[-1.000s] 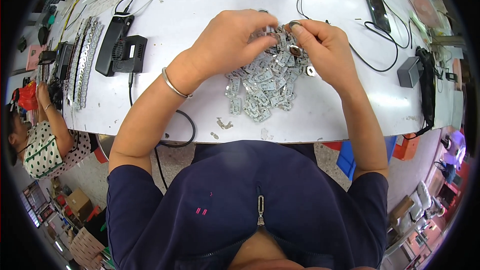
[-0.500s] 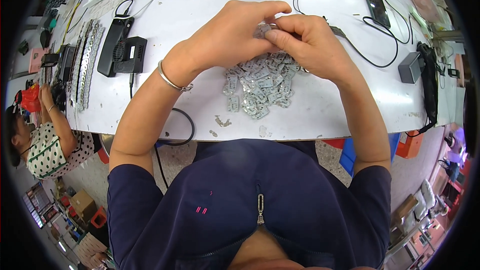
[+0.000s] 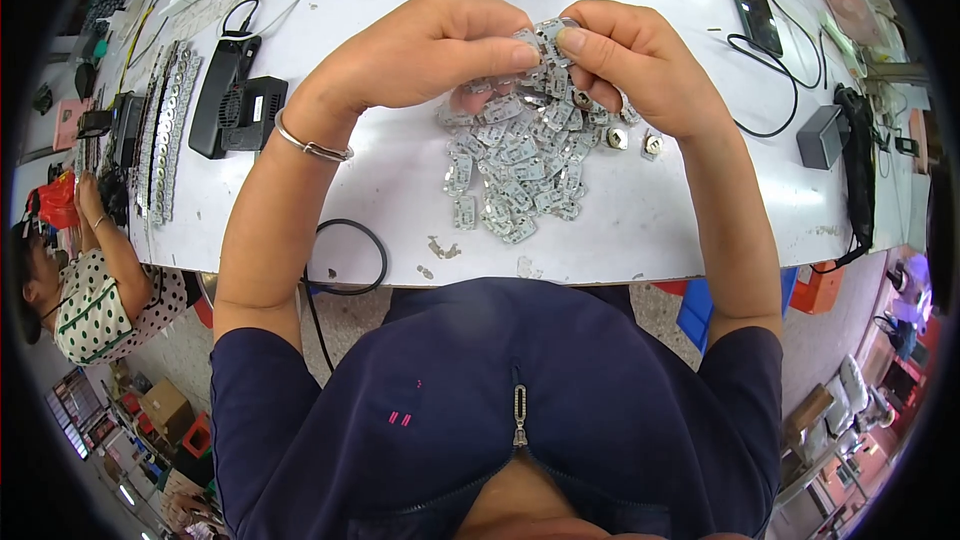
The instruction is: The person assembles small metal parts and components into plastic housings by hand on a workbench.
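Table: one broad white-topped worktable (image 3: 400,190) is spreading under everything in reach.
Co-worker: one seated person in a white, dark-dotted top (image 3: 100,300) is sitting off at the left.
Pile: one heap of small flat rectangular silvery-grey metal plates (image 3: 525,155), dozens of them and too overlapped to count, is lying mid-table, below and between the hands.
Strips: at least three long narrow silvery strips (image 3: 168,140) are lying side by side at the left.
Hands: two; the left hand (image 3: 425,52) and the right hand (image 3: 650,65) are both closing thumb against finger, pinching small plates just above the pile's far end.
Black blocks: two adjoining black plastic blocks (image 3: 255,115) are resting between the strips and the left forearm.
Phone: one black slab-shaped phone (image 3: 750,2) is lying at the far right.
Box: one small dark-grey box (image 3: 823,136) is sitting nearer the right edge.
Strays: two small shiny metal pieces (image 3: 651,146) are lying just right of the pile.
Held plates: probably two silvery plates (image 3: 551,33), one per hand, though fingers are partly hiding them.
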Action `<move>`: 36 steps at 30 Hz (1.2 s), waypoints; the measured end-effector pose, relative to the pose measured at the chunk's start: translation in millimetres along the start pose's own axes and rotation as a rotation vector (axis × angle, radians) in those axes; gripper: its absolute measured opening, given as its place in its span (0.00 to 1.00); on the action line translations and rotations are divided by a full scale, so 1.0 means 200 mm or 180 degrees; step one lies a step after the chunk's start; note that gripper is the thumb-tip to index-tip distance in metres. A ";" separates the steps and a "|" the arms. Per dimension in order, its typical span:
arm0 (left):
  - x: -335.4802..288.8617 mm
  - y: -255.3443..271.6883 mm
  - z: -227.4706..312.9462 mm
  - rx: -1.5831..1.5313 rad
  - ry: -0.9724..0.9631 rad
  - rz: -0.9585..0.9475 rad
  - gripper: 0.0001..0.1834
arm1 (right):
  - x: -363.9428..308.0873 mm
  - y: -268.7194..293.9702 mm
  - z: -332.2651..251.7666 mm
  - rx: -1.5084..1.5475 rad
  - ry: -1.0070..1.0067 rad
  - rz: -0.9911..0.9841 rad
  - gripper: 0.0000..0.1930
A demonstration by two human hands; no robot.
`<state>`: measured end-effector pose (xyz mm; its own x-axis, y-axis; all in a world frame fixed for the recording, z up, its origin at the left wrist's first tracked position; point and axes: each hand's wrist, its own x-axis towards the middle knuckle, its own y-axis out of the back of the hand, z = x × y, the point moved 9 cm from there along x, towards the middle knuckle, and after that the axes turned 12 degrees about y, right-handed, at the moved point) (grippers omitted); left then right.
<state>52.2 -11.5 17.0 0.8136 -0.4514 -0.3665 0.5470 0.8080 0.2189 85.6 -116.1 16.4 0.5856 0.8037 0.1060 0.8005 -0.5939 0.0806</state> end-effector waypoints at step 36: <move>-0.15 0.28 0.09 0.1948 -0.1753 0.3614 0.09 | 0.34 0.09 -0.01 -0.1380 0.0384 0.1077 0.14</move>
<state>62.7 40.6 55.9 0.7582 0.1244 0.6400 -0.5708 0.6011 0.5593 139.0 -72.6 26.3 0.7613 0.5709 0.3074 0.4300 -0.7994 0.4197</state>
